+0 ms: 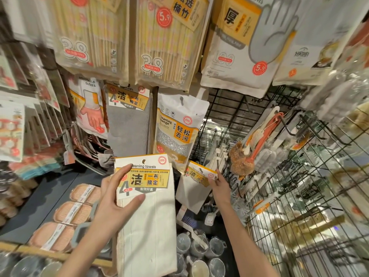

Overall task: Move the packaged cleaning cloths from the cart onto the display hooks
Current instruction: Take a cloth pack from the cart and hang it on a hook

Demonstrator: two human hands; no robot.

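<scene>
Shop aisle, crowded display. Black wire grid panel (249, 108) behind hanging stock, wire racks (311, 176) at right with brushes (259, 140). Above: chopstick packs (159, 43) marked 38, glove packs (235, 47) tagged 5.9. Lower left, dark shelf (50, 196) with pink sponges (65, 212); cups (199, 254) below. Light bright, even.

Cream cleaning towels (147, 226), yellow-and-white header card (143, 176)

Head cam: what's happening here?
A person is stocking a shop display. The left hand holds a cream cleaning towels pack by its header card. The right hand pinches a second towel pack by its card, near a bare hook on the wire grid. Neither pack hangs yet.
</scene>
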